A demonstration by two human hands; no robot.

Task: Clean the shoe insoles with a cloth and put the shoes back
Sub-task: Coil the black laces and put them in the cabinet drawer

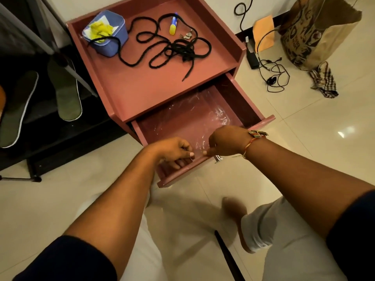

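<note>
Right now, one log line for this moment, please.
left hand, right hand: grip drawer front | drawer: open | insoles: on dark shelf

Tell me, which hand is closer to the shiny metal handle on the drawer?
Right. The right hand grips the drawer front right by the metal handle; the left hand grips the same front farther to the left.

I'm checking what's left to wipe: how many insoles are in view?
2. One insole lies at the far left on the dark rack; the other insole sits just right of it, partly crossed by a metal bar. Others may be hidden.
</note>
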